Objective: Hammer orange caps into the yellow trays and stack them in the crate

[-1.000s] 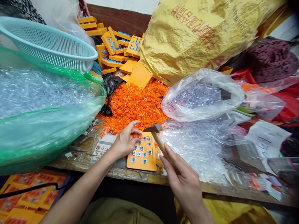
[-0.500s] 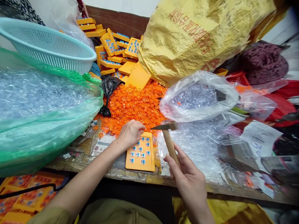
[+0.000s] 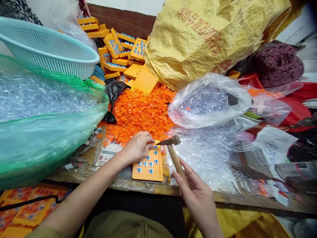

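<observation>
A shallow orange-yellow plastic tray [image 3: 146, 176] lies near the front edge of the bench, with several small blue-and-clear pieces set in it. Over its upper left part is my left hand [image 3: 138, 147], fingers curled and pinched together; whatever is between the fingertips is hidden. My right hand [image 3: 194, 190] grips the wooden handle of a small hammer [image 3: 176, 158], low and to the right of the tray. The hammer's metal head is above the tray's upper right corner, its pointed end close to my left fingertips.
Loose orange rings [image 3: 141, 112] are heaped behind the tray. Clear plastic pieces [image 3: 205, 155] spread to the right beside an open clear bag [image 3: 210, 99]. A green bag [image 3: 49, 138] and blue basket [image 3: 49, 49] fill the left. Stacked filled trays [image 3: 119, 66] and a yellow sack [image 3: 210, 39] stand behind.
The hammer head has come down and left, nearer the tray and my left fingertips. My left hand has shifted slightly lower over the tray, still pinched.
</observation>
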{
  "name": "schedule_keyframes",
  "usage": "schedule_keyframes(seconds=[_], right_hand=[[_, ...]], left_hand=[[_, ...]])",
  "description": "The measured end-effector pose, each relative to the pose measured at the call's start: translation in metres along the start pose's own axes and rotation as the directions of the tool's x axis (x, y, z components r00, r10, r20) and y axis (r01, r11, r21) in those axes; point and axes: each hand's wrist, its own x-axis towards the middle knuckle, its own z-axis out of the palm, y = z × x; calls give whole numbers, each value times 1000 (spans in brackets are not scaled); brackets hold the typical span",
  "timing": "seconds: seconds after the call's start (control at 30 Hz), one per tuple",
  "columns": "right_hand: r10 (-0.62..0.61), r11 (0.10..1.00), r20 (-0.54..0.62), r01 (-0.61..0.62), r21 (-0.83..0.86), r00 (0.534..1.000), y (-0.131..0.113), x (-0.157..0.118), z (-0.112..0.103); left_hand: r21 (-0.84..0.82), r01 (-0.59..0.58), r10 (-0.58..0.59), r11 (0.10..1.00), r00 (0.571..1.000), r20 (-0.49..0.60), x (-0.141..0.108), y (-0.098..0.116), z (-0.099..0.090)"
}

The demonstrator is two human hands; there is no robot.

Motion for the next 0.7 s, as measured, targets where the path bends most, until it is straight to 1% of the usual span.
schedule_keyframes(seconds=[0.1, 0.17, 0.27, 0.33, 0.37, 0.43, 0.5, 0.53, 0.57, 0.63, 0.7], right_hand=[[-108, 990, 3, 108, -89, 994, 2, -1, 2], [-202, 970, 8, 201, -137, 979, 1, -2, 3], [-344, 924, -4, 338, -178, 939, -5, -2, 2], [-417, 890, -5, 407, -207, 909, -8, -1, 2], [-438, 874, 19, 431, -225, 899, -9, -1, 1], [-429, 853, 106, 441, -279, 897, -8, -1, 2], [-366, 844, 189, 410, -344, 911, -7, 0, 2], [-331, 846, 208, 387, -368, 920, -6, 0, 2], [-300, 854, 213, 361, -376, 930, -5, 1, 2], [-262, 888, 187, 313, -338, 947, -5, 2, 0], [-224, 933, 106, 245, -263, 969, -7, 4, -3]], left_hand=[[4, -20, 20, 1000, 999, -27, -5, 0, 5], [-5, -26, 26, 1000, 998, -65, -10, -1, 8], [-48, -38, 31, 998, 990, -138, -17, -2, 11], [-83, -28, 14, 996, 987, -160, -19, -3, 13], [-103, -11, -6, 995, 987, -162, -19, -4, 13], [-153, 38, -63, 987, 985, -160, -17, -4, 14], [-212, 100, -133, 972, 980, -148, -15, -3, 13], [-237, 128, -164, 963, 977, -136, -14, -2, 12], [-257, 154, -190, 954, 974, -123, -13, 0, 11], [-276, 187, -220, 943, 971, -93, -13, 2, 9], [-264, 195, -221, 945, 972, -74, -13, 4, 6]])
